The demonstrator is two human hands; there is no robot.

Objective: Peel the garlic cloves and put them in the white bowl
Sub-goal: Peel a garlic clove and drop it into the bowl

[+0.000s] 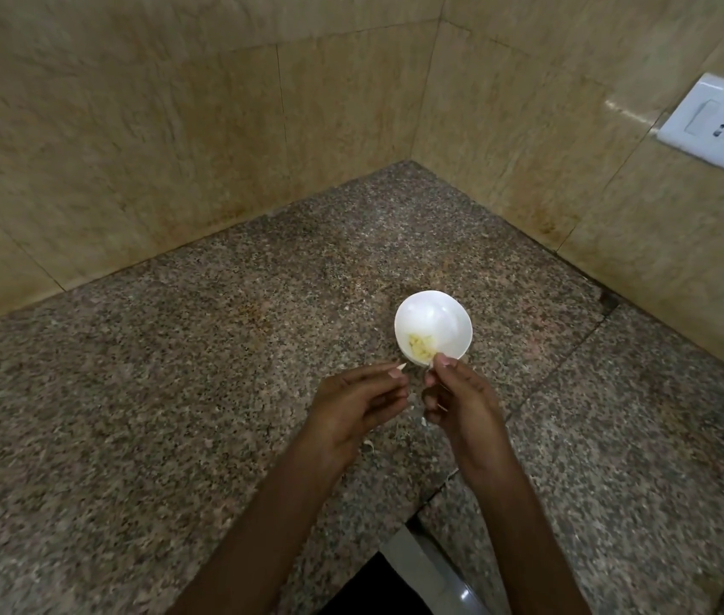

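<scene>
- White bowl (433,321): on granite tabletop (173,392), at 12 o'clock from both hands.
- Peeled garlic cloves (421,348): inside bowl, at 7 o'clock.
- Left hand (358,401): fingers (377,373) loosely curled, holding nothing.
- Right hand (457,403): fingers pinched together at bowl rim; contents cannot be told.

white bowl (437,319) upright on the counter (173,392); pale yellow peeled cloves (422,347) heaped inside, near side.

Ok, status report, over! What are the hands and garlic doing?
Fingers curled, grip unclear: left hand, right hand, by small round white bowl. Inside, pale peeled garlic cloves. On speckled granite counter, peel scraps.
</scene>
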